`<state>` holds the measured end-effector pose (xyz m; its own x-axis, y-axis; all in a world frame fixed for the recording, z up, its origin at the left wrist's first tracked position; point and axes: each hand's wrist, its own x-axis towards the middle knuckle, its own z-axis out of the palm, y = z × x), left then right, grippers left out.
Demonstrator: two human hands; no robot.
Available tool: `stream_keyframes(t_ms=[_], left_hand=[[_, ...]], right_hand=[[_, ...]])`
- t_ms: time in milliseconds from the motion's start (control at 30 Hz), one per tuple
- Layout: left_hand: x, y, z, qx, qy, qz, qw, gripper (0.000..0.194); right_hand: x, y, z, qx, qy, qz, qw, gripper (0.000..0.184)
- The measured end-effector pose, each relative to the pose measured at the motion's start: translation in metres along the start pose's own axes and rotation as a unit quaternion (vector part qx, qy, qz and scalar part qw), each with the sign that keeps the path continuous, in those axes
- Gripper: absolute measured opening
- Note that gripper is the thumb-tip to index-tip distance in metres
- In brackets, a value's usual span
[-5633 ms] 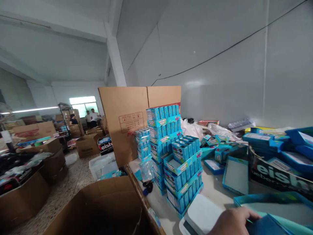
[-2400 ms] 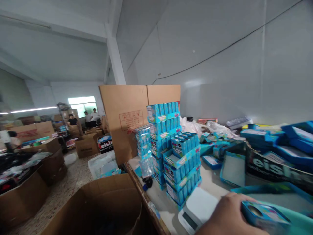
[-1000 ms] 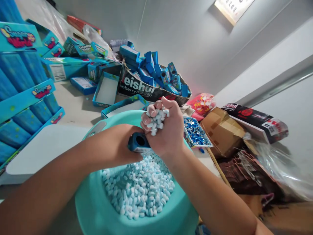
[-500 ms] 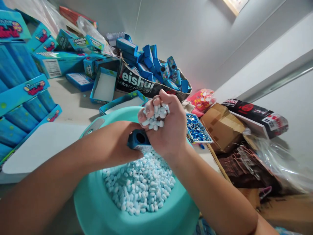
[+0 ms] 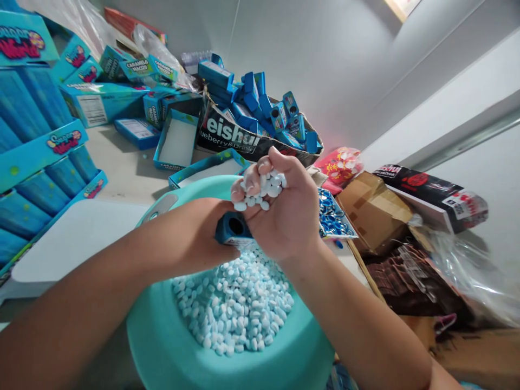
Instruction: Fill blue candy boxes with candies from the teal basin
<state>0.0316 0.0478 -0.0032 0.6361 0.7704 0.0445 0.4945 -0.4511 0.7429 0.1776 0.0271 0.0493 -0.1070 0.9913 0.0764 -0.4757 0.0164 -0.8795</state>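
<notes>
1. The left hand (image 5: pixel 209 233) is closed around a small blue box (image 5: pixel 232 234), dark hole exposed; the right hand (image 5: pixel 284 222) curls about pale tablets (image 5: pixel 268 187) just beside it. Whether the hands touch, I cannot tell.
2. Probably best: hole close under the right palm's lower edge, tablets loosened a few at a time to avoid jamming.
3. Beneath both hands, the teal basin (image 5: pixel 162 346) should catch spills.
4. Earlier, a hand gripped a box near the white scale (image 5: pixel 81 238), left of the hands; now one is over the basin.
</notes>
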Motion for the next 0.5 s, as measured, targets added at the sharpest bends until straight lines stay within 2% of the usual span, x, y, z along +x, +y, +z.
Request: stream_keyframes(t_ms=[167, 300, 500], left_hand=[[-0.0006, -0.0039, 0.0025, 0.039, 0.011, 0.025, 0.999, 0.045], [0.0, -0.0028, 0.0027, 0.032, 0.01, 0.024, 0.999, 0.03], [0.0018, -0.003, 0.0035, 0.02, 0.016, 0.04, 0.999, 0.021]], right_hand=[[-0.0009, -0.0003, -0.0004, -0.031, -0.006, -0.009, 0.999, 0.045], [0.0004, 0.0027, -0.0029, -0.048, -0.001, -0.016, 0.999, 0.042], [0.0016, 0.0012, -0.0021, -0.103, 0.007, -0.023, 0.994, 0.048]])
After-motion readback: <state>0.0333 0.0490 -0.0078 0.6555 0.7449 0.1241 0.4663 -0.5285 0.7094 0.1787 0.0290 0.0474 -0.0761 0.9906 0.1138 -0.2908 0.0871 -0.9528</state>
